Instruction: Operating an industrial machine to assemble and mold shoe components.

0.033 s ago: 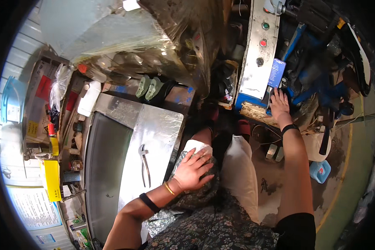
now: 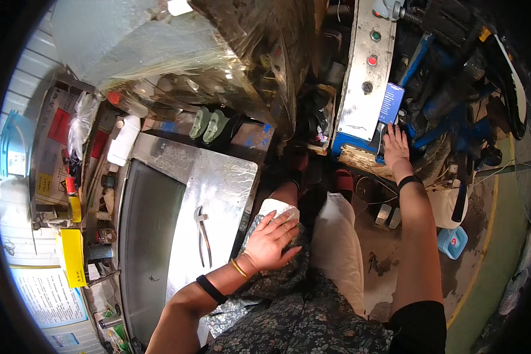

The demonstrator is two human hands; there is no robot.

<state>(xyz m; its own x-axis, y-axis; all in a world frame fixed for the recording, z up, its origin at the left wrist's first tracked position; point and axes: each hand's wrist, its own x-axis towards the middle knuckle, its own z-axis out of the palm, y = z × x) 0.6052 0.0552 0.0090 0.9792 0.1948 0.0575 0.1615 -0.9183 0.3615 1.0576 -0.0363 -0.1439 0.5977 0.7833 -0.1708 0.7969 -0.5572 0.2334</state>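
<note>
My left hand (image 2: 271,242) lies flat on my left knee, over the patterned dark trousers (image 2: 277,312) and a white cloth patch, its fingers spread. My right hand (image 2: 397,152) reaches forward to the corner of a blue machine (image 2: 353,145), fingers stretched out and nothing visible in them. Just beyond those fingertips stands a small blue box (image 2: 390,104), beside a worn metal control panel (image 2: 363,88) with green and red buttons. To the left of my left hand, metal pincers (image 2: 202,233) rest on a shiny metal plate (image 2: 233,171).
Pale green shoes (image 2: 209,125) stand on a ledge beyond the plate. At left are a cluttered shelf and a yellow box (image 2: 72,258). A white cushion-like bundle (image 2: 335,248) lies by my right leg. Foot pedals (image 2: 387,216) and a light blue tub (image 2: 452,242) stand at right.
</note>
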